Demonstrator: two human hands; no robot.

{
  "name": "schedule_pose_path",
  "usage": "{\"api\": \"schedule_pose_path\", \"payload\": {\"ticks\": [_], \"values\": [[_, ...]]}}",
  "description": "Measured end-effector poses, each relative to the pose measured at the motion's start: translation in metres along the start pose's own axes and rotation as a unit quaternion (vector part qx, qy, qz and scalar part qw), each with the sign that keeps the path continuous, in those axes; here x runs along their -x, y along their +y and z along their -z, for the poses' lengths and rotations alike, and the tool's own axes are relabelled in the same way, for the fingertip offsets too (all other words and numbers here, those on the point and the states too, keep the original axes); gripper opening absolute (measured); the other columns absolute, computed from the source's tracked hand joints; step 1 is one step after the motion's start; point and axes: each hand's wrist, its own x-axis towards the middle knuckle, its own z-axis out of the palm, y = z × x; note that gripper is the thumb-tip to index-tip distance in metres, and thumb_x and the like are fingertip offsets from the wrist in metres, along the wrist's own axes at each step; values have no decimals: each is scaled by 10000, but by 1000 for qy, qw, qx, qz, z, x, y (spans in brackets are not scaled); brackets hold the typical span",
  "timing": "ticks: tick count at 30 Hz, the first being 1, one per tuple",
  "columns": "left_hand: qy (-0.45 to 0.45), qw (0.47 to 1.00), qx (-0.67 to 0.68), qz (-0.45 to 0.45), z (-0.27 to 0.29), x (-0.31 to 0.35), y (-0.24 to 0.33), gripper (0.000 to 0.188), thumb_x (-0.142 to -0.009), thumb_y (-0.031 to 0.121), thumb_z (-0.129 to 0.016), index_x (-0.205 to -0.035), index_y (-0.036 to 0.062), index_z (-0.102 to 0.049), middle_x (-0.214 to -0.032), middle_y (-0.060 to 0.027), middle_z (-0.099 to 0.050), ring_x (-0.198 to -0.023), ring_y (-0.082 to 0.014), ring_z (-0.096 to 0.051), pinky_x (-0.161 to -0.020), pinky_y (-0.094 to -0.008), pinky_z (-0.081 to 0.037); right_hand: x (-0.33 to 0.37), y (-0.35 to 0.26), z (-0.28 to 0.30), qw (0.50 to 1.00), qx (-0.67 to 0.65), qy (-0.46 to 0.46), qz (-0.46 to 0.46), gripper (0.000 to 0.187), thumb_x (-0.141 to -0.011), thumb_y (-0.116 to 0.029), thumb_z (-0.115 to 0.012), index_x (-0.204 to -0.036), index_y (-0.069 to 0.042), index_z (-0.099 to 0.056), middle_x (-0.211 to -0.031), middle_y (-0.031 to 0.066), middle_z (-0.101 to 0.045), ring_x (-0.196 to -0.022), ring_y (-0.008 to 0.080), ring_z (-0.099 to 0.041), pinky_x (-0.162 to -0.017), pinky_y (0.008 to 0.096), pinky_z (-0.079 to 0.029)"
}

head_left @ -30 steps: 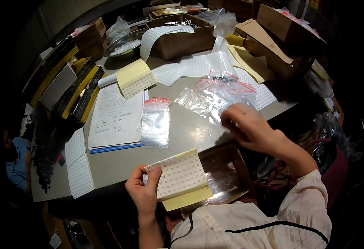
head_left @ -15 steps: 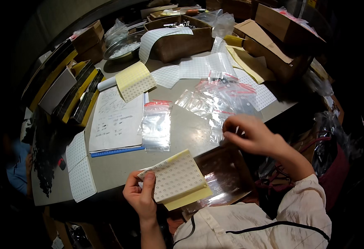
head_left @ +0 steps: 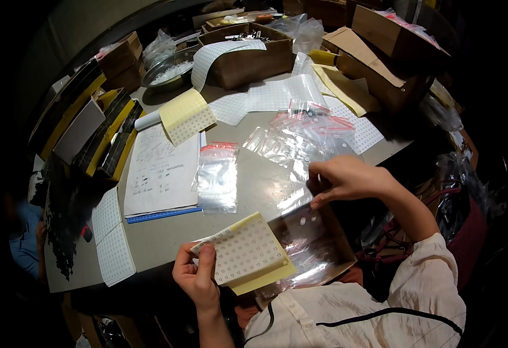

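Left hand (head_left: 199,269) grips label sheet (head_left: 245,249), thumb on top, sheet overlapping left side of open brown box (head_left: 343,245) with clear bags (head_left: 306,264) inside. Right hand (head_left: 346,182) curled at zip bag (head_left: 293,196) by near edge of worktop (head_left: 259,185); can't tell if pinching. Beyond: bag stack (head_left: 218,182), loose bag pile (head_left: 300,133).

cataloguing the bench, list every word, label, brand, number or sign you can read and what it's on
Printed sheet in the left hand: rows of small marks, not copied here.
Paper pad: handwriting, too small to read.
Yellow sheet above it: too small.
White sheets left of the pad: too small.
Clear bags: tiny round marks, unreadable.
No readable brand or sign.
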Motion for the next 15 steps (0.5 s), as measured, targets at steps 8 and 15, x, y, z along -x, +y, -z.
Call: {"api": "schedule_pose_path", "payload": {"ticks": [8,15], "values": [[-9,1000,14,21,6,2,3,119,-1000,78,-706,-994,-26,-649,-881,-36,-676,-754,-59,-618,-686,-187,-485,26,-15,-17,996,70,27,55,376,-995,-369,-704,-1247,-91,-716,-795,130,-689,-732,344,-673,-656,452,-501],[-39,999,-5,28,-8,3,1,129,-976,76,-746,-1005,-31,-679,-872,-14,-668,-730,-30,-543,-658,-170,-424,-2,2,-6,984,-125,100,74,219,-909,-97,-704,-1101,-42,-615,-969,154,-644,-918,318,-637,-790,411,-506]]}}
